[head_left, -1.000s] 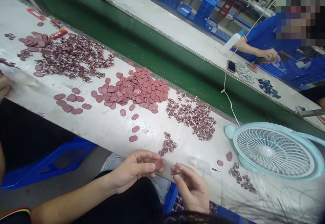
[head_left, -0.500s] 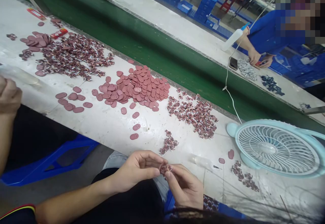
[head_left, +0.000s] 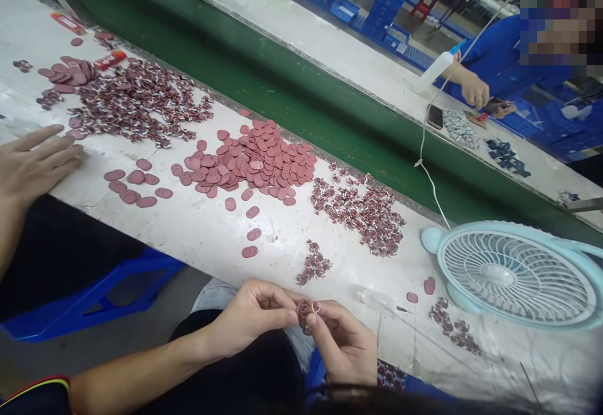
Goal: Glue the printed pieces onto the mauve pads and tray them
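My left hand (head_left: 264,308) and my right hand (head_left: 346,343) meet at the table's near edge, thumbs and fingers pinched round a small reddish-brown piece (head_left: 304,318). A thin shiny loop shows on its right side; the rest is partly covered by fingertips. Just beyond my hands lies a little heap of small brown curled parts (head_left: 313,264). A larger heap of the same kind (head_left: 358,211) is farther back. Flat oval reddish discs (head_left: 264,161) are piled to the left of it, with several loose ones nearer me. A clear needle-tipped bottle (head_left: 377,299) lies right of my hands.
A light-blue fan (head_left: 513,274) stands at the right, its white cord crossing the green channel (head_left: 301,120). More brown parts (head_left: 136,101) are heaped at the left, near another person's hand (head_left: 38,161). Across the channel, a co-worker's hand (head_left: 475,91) is above grey parts.
The brown piece has turned between my fingertips and more of its face shows. At the left, the other person's hand has opened out onto the table. The co-worker's hands across have moved apart.
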Available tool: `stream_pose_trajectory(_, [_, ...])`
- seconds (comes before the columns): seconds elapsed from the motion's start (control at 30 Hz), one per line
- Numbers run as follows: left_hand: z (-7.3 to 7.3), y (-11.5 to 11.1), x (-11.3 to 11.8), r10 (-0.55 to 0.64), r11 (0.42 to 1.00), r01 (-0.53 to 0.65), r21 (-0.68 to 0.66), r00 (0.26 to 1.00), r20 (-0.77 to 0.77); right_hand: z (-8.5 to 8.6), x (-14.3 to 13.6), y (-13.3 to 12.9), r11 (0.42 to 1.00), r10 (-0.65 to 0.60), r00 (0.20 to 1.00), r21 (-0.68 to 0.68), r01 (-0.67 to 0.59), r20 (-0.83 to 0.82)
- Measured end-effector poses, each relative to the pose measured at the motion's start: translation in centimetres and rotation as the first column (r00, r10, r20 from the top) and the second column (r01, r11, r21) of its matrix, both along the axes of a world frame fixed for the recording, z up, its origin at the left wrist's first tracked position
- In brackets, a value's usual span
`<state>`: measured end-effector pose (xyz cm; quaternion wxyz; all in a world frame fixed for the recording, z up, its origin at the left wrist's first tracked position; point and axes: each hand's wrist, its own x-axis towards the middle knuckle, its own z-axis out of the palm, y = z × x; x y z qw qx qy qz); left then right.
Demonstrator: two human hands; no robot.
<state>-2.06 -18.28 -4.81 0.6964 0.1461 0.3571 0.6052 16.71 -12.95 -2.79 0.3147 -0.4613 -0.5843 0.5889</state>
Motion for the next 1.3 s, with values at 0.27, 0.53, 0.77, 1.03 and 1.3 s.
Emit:
stream_pose_trajectory(0.27, [0.6,0.1,-0.2,-0.012,0.999,0.013,0.039,1.000,-0.010,-0.6,-0.5,-0.2,0.999,-0.045,0.997,-0.024,0.044,-0.062])
stream_pose_trajectory(0.53, [0.0,0.2,0.5,0.004,1.000,-0.003,0.019,0.997,-0.081,-1.4,-0.2,-0.5,0.992,-0.090,0.989,-0.104,0.078,-0.114])
stream_pose_trajectory(0.77, [-0.9,0.3,-0.1,-0.081,0.996,0.061,-0.069,0.933,-0.351,-2.9,4.3,-2.1,0.948,-0.302,0.946,-0.143,0.285,-0.115])
stream_pose_trajectory(1.03, [-2.7,1.0,-3.0,-0.030,0.999,0.011,-0.030,0.698,-0.716,-3.4,24.1,-9.3,0.580,-0.779,0.527,0.071,0.812,0.340])
stream_pose_trajectory(1.3, [-5.4,1.4,-3.2,0.027,0.998,0.035,0.060,0.602,-0.798,-11.9,34.0,-12.6,0.521,-0.476,0.256,0.035,0.853,0.841])
